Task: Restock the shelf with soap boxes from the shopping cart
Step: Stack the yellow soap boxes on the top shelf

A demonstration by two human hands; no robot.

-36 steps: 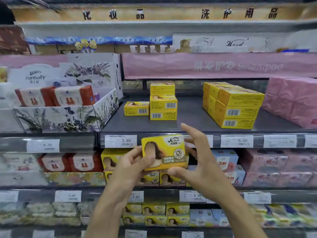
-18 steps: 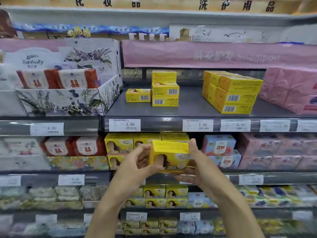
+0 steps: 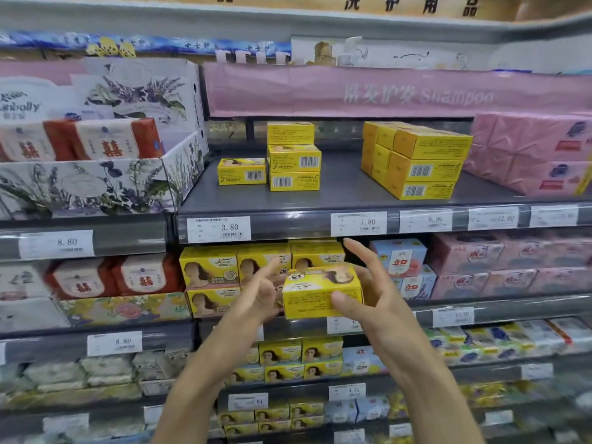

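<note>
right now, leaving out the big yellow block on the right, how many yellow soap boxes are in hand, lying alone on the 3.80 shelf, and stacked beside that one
held soap box in the right hand: 1
lone box on the shelf: 1
stack beside it: 3
total: 5

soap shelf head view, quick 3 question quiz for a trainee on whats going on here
1. True or false: the held yellow soap box rests on the upper shelf.
2. The price tag below the lone box on that shelf reads: A 3.80, B 15.00, C 8.80.
3. Fill in: the thumb on the held box's front belongs to the ___ hand.
Key: 1 false; 2 A; 3 right hand.
</note>
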